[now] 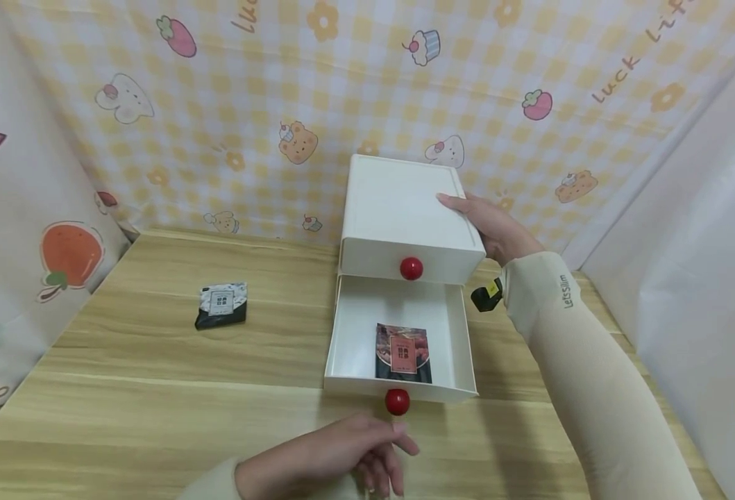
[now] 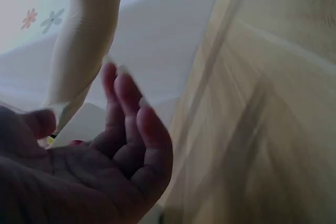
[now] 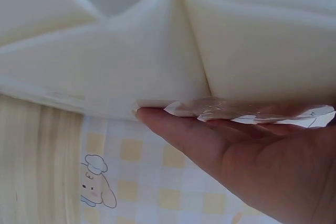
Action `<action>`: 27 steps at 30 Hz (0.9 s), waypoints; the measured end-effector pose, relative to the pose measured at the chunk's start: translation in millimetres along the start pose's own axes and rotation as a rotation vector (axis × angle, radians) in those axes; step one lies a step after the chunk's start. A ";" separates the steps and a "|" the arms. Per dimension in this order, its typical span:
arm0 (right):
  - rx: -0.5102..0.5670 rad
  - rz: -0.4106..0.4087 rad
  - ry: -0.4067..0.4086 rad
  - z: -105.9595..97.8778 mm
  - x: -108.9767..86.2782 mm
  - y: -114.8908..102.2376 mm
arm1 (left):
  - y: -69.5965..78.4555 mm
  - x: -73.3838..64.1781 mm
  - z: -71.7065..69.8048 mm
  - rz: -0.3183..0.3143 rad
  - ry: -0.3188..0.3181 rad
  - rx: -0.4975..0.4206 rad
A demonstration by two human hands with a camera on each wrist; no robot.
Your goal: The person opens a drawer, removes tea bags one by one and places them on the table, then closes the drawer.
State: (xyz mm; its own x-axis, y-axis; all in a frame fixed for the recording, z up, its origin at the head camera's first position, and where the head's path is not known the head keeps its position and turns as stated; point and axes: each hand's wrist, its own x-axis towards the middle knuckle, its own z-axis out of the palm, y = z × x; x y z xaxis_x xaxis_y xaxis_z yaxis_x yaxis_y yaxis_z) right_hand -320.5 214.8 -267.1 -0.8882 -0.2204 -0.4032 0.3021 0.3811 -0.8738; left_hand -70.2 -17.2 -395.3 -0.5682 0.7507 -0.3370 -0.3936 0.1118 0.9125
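A white two-drawer box (image 1: pixel 407 201) stands on the table, its upper drawer closed behind a red knob (image 1: pixel 411 269). Its lower drawer (image 1: pixel 359 333) is pulled out, and a dark sachet with a red label (image 1: pixel 402 354) lies in it. My left hand (image 1: pixel 348 448) is just in front of the lower red knob (image 1: pixel 397 401); its fingers (image 2: pixel 155 135) are loosely bent and hold nothing. My right hand (image 1: pixel 495 223) rests against the box's right side, one digit on the top. In the right wrist view, its fingers (image 3: pixel 184 132) lie fairly straight along the white wall (image 3: pixel 131 61).
A black-and-white sachet (image 1: pixel 222 305) lies on the wooden table (image 1: pixel 267 354), left of the box. A checked cloth (image 1: pixel 255 90) hangs behind the box, and pale curtains (image 1: pixel 704 194) close off the sides. A small black device (image 1: pixel 487 296) sits by my right wrist.
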 end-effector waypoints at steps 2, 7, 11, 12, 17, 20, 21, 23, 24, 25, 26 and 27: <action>0.003 0.005 0.006 0.0 0.1 0.7 | 4.5 -5.7 -1.3 0.027 -0.023 0.083; 0.007 0.003 0.008 0.2 0.0 1.7 | 31.6 -22.1 1.2 0.258 0.088 0.613; -0.003 -0.013 -0.002 0.7 -0.1 1.7 | 57.1 -31.4 -2.1 0.648 0.279 1.191; -0.005 -0.015 -0.004 0.9 -0.2 1.4 | 62.8 -32.4 -4.5 0.723 0.311 1.261; -0.007 -0.013 -0.004 0.6 -0.4 1.4 | 87.6 -28.2 -17.3 0.831 0.381 1.368; -0.009 -0.013 0.000 1.1 0.3 0.9 | 99.0 -22.5 -23.7 0.737 0.397 1.387; -0.008 -0.015 0.002 1.3 0.3 0.8 | 102.4 -19.6 -26.1 0.706 0.399 1.407; -0.006 -0.011 0.001 1.3 0.5 0.7 | 109.1 -14.0 -29.9 0.634 0.398 1.447; -0.005 -0.011 -0.003 1.4 0.6 0.7 | 112.0 -11.4 -32.0 0.620 0.396 1.473; -0.005 -0.010 -0.007 1.4 0.6 0.8 | 114.8 -8.8 -34.1 0.603 0.392 1.499; -0.004 -0.010 -0.011 1.3 0.7 1.0 | 117.2 -6.3 -36.2 0.592 0.388 1.526; -0.004 -0.010 -0.015 1.3 0.9 1.1 | 119.1 -3.9 -38.4 0.589 0.381 1.548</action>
State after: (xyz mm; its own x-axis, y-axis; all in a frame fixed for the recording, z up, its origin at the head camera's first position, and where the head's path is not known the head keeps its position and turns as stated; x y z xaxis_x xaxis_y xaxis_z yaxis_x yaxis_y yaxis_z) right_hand -320.5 213.9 -268.8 -0.8857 -0.2379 -0.3987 0.2920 0.3823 -0.8767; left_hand -142.7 -31.8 -294.2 -0.5883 0.7575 0.2830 0.8086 0.5523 0.2027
